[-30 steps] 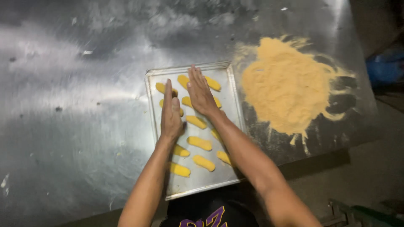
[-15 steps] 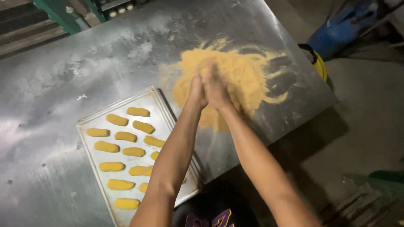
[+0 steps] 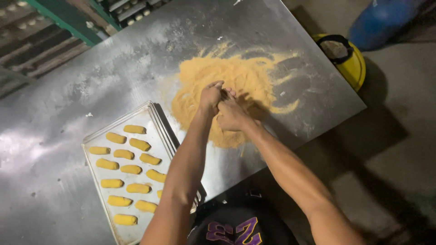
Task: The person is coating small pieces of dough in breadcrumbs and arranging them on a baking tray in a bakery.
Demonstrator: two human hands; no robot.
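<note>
Crumb pile [image 3: 236,86] lies under both hands' fingers [image 3: 218,85].

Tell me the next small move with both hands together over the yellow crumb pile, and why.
Probably carry what the left hand and right hand work between them to the metal baking tray; both sit over the yellow crumb pile, and the tray's near right part looks unfilled.

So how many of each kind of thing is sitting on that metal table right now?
Yellow finger-shaped pieces: 15 showing, one partly hidden
Metal tray: 1
Heap of orange crumbs: 1
Total: 17
</note>
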